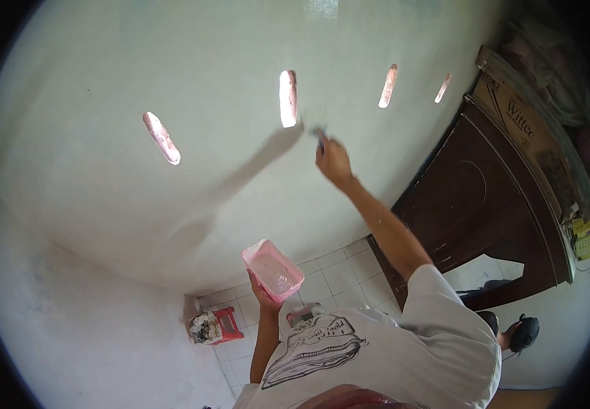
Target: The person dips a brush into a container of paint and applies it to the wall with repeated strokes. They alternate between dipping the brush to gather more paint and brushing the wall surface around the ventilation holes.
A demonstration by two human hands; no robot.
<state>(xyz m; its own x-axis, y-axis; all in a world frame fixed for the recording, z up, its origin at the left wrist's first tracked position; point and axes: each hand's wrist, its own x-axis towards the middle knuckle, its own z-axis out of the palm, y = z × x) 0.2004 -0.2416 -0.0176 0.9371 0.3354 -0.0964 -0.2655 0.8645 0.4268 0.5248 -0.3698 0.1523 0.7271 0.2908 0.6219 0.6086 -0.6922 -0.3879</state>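
Note:
My right hand (334, 162) is raised near the pale green wall (227, 75), closed round the handle of a brush (319, 131) whose head is blurred by motion. The brush is just below and right of a lit slot (288, 99) in the wall. Lower down, my left hand (265, 294) holds a pink tub (273, 270) from below and the side. Whitish liquid or paste covers the inside of the tub. The brush and the tub are well apart.
More slots (162, 138) pierce the wall. A dark wooden cabinet (472, 184) stands at the right with a cardboard box (513, 109) on top. A red stool (227, 324) with cluttered items is on the tiled floor (339, 276). A person in a dark cap (525, 332) is at lower right.

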